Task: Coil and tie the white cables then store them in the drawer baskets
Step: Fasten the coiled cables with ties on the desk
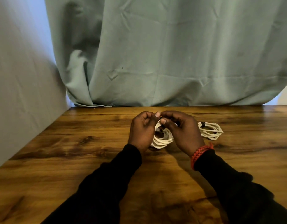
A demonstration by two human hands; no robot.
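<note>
White cable coil (pixel 162 139): on wooden table (pixel 75 151), centre, between both hands. Left hand (pixel 142 130) and right hand (pixel 183 131): fingers curled, pinching its top together. Second coil (pixel 210 130): tied, lying just right.

Desk (pixel 91 151): warm brown wood grain with dark streaks. Coiled cables (pixel 162 139), (pixel 210 130): white; black tie (pixel 203 124) on right coil. Curtain (pixel 172 54): pale green. Sleeves (pixel 107 183): black. Wristband (pixel 200 153): red braided.
</note>
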